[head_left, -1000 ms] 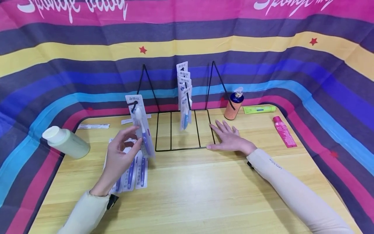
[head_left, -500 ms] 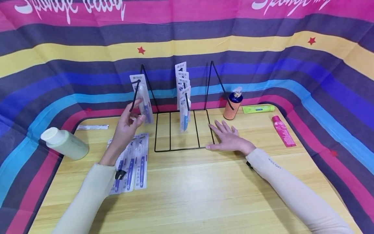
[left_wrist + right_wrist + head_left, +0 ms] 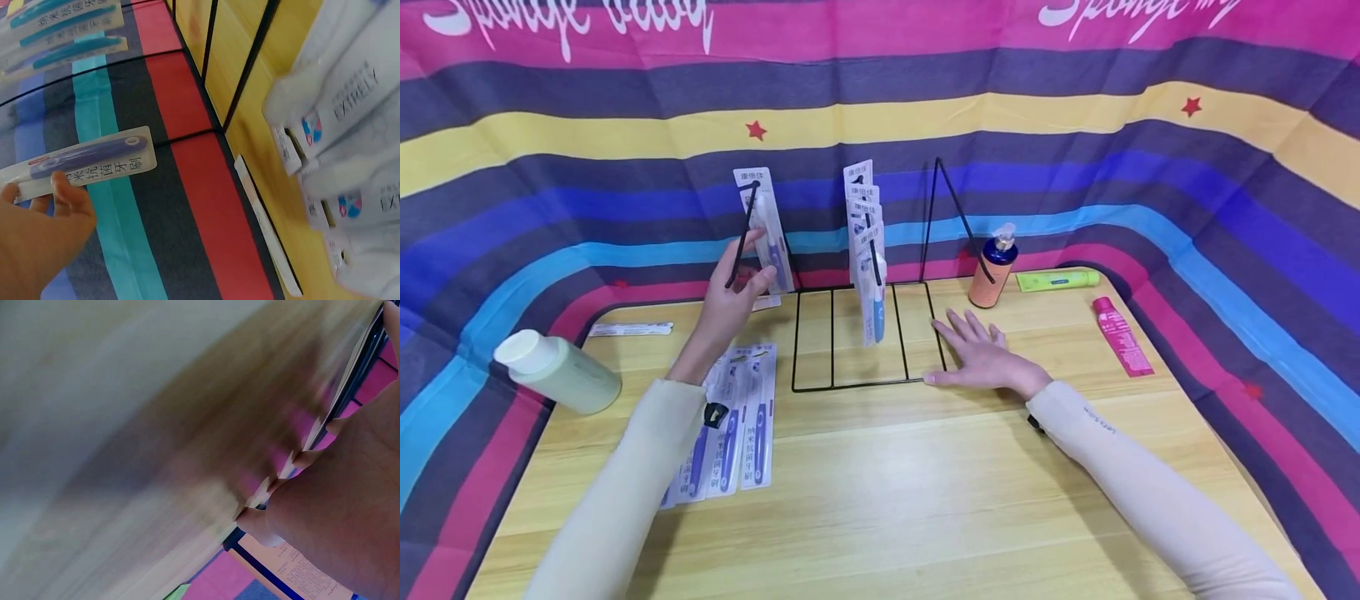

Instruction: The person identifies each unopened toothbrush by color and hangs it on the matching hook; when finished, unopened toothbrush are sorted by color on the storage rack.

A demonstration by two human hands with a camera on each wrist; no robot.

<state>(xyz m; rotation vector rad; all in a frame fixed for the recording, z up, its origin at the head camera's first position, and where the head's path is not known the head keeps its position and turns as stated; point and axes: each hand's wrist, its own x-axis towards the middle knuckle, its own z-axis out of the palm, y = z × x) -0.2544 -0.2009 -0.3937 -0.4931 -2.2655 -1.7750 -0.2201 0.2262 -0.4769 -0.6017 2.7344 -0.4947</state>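
Note:
My left hand [image 3: 726, 296] holds a packaged toothbrush [image 3: 777, 254] that hangs from the left hook of a black wire rack [image 3: 850, 386]. In the left wrist view, thumb and fingers are at the edge of that purple-handled toothbrush's pack. Several blue toothbrush packs [image 3: 870, 250] hang in a row on the middle hook. No pack hangs on the right hook. With fingers spread, my right hand [image 3: 988, 358] rests at the right side of the rack's base. More purple toothbrush packs [image 3: 758, 437] lie side by side on the table, partly hidden by the left forearm.
A pale green bottle [image 3: 568, 375] lies tilted at the left, near a thin white packet [image 3: 631, 329]. Behind the right hand stands an orange pump bottle [image 3: 988, 287], with a green tube [image 3: 1058, 281] and a pink tube [image 3: 1123, 337] to its right. A striped cloth surrounds the table.
My left hand has moved up and back with the toothbrush pack, which has slid from the hook's front end toward its rear. The right hand has stayed in place.

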